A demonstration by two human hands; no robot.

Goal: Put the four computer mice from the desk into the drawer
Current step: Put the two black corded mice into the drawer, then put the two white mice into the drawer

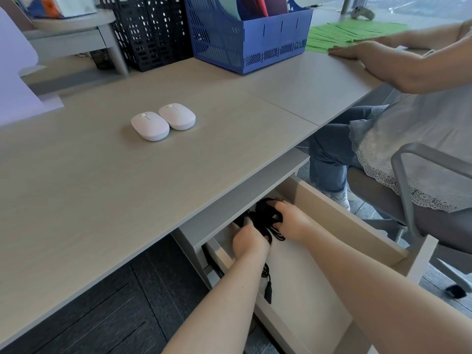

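Two white mice lie side by side on the desk [102, 180], the nearer one [150, 125] left of the farther one [177, 116]. Below the desk edge the drawer [344, 223] is pulled out. Both my hands reach into its back part. My left hand [249, 240] and my right hand [291, 221] each grip a black wired mouse [265, 213] there. The black mice are partly hidden by my fingers and the desk edge. Their black cable and plug [268, 284] trail along the drawer floor under my left forearm.
A blue file holder [255, 44] and a black mesh holder [150, 29] stand at the desk's back. Another person sits at the right on a grey chair [408, 200], one hand [362, 52] flat on the desk beside green paper [344, 34]. A lilac sheet [15, 80] lies far left.
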